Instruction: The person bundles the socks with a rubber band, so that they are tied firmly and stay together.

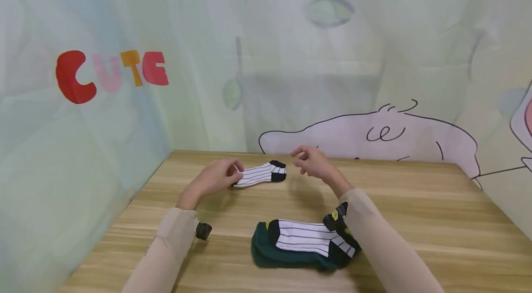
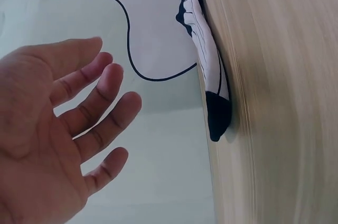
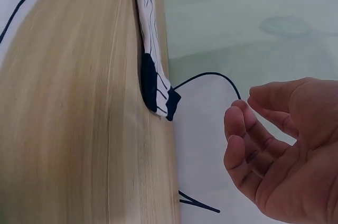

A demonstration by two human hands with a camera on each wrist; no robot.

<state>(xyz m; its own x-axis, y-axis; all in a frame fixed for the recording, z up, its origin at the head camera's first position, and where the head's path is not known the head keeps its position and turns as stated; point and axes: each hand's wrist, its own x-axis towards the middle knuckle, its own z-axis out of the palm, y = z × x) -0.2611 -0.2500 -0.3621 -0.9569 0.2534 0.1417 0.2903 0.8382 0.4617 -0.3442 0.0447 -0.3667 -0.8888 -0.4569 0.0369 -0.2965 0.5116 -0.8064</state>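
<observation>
A white sock (image 1: 256, 175) with thin dark stripes and black toe and heel lies flat toward the back of the wooden table. My left hand (image 1: 216, 175) hovers by its left end; in the left wrist view the fingers are spread and loosely bent, apart from the sock (image 2: 208, 49). Past the sock's right end, my right hand (image 1: 314, 162) is raised over the table, its fingers loosely curved around nothing in the right wrist view. Nearer the front lies another striped white sock (image 1: 305, 237) on top of dark green socks (image 1: 266, 251), partly hidden by the right sleeve.
The wooden table (image 1: 232, 256) meets a printed curtain (image 1: 208, 113) along its back and left sides. A small black wrist device (image 1: 203, 231) sits on the left cuff, and the right forearm (image 1: 386, 237) reaches over the front pile's edge.
</observation>
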